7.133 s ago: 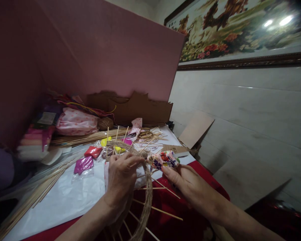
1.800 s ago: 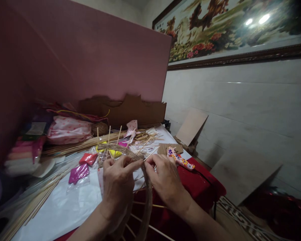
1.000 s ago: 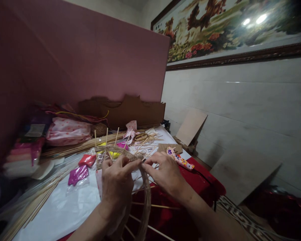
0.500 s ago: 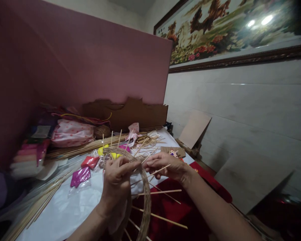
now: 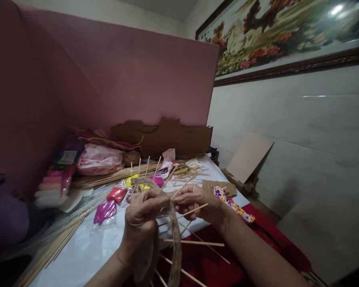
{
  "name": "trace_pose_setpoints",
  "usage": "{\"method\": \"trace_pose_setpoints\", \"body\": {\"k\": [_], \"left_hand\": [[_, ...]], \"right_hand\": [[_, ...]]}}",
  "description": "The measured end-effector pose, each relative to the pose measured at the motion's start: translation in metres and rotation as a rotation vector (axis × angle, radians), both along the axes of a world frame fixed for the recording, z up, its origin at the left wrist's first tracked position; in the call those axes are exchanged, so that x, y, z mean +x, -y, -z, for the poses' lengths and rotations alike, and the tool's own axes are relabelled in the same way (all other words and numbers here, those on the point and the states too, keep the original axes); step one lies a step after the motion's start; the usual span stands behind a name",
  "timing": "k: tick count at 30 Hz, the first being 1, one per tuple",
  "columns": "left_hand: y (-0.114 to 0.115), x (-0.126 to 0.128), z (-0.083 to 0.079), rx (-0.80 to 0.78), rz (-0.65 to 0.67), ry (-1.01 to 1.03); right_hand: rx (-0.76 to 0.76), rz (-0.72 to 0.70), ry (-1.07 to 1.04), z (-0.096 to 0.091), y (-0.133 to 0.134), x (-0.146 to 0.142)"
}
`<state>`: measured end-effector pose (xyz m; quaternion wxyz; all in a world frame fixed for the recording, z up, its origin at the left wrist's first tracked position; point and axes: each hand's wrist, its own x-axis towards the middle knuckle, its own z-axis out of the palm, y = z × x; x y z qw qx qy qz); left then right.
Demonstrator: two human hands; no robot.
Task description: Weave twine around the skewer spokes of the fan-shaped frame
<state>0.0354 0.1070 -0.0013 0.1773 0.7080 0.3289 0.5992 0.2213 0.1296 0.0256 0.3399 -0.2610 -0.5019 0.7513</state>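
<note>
I hold a round woven rattan piece (image 5: 176,243) on edge in front of me, with several thin sticks (image 5: 194,242) poking out of it like spokes. My left hand (image 5: 142,217) is closed on its top rim, thumb and fingers pinching the weave. My right hand (image 5: 196,201) is just to the right, fingers pinched on a thin strand by the rim, and a stick crosses over its fingers. A floral-patterned tool (image 5: 233,204) lies on the table behind my right wrist.
White paper (image 5: 89,247) covers the table over a red cloth (image 5: 257,235). Small bags of coloured clay (image 5: 105,209), a bundle of long reeds (image 5: 104,177), a ball of twine (image 5: 132,158), a pink bag (image 5: 99,158) and cardboard (image 5: 164,137) lie behind. A pink board and a tiled wall stand beyond.
Seven seconds ago my right hand held the floral tool; it now lies on the table and that hand pinches at the rim. Over the last second the hands stayed close together on the weave.
</note>
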Motion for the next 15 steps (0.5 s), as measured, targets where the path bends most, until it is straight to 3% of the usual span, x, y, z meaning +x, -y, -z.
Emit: {"method": "trace_pose_setpoints", "body": {"k": [5, 11, 15], "left_hand": [[-0.001, -0.0013, 0.0017, 0.016, -0.02, -0.011], [-0.0008, 0.0028, 0.0057, -0.025, 0.0, 0.009], [-0.0002, 0.0041, 0.0037, -0.098, 0.012, 0.065]], "right_hand": [[-0.025, 0.047, -0.103, 0.0107, 0.0027, -0.009], [-0.094, 0.225, -0.236, 0.0061, 0.0075, -0.0079], [-0.048, 0.3, -0.162, 0.0042, 0.0075, -0.0038]]}}
